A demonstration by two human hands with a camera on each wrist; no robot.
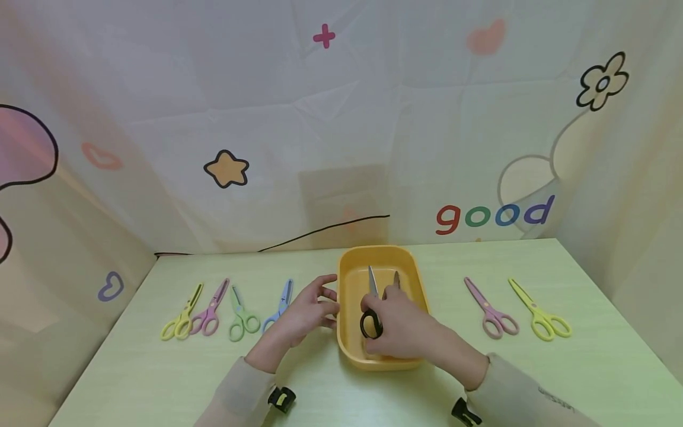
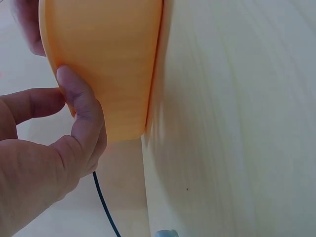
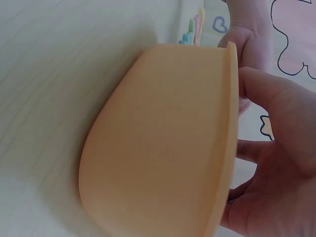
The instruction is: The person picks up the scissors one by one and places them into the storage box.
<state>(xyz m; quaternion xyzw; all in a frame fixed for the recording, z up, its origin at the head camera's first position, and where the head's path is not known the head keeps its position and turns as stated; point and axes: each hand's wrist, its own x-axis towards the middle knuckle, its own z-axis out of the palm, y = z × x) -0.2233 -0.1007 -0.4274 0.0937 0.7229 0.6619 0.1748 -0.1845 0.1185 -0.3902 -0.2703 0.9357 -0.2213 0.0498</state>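
Note:
A yellow plastic tray [image 1: 381, 252] stands on the table between my hands. Inside it lie scissors with a black handle [image 1: 372, 325] and a bare metal blade; a second, darker blade tip [image 1: 396, 277] shows beyond the fingers. My right hand [image 1: 400, 323] reaches down into the tray and grips the black-handled scissors, covering much of them. Against the tray's left side, my left hand [image 1: 309, 311] rests its bent fingers. The left wrist view has its fingertips [image 2: 66, 76] touching the outer wall [image 2: 106, 59] just by the rim.
Left of the tray lie yellow scissors [image 1: 183, 323], purple scissors [image 1: 210, 314], green scissors [image 1: 242, 320] and blue scissors [image 1: 284, 299], the last partly behind my left hand. On the right are purple scissors [image 1: 491, 314] and yellow scissors [image 1: 539, 311]. A printed curtain [image 1: 256, 201] hangs behind the table.

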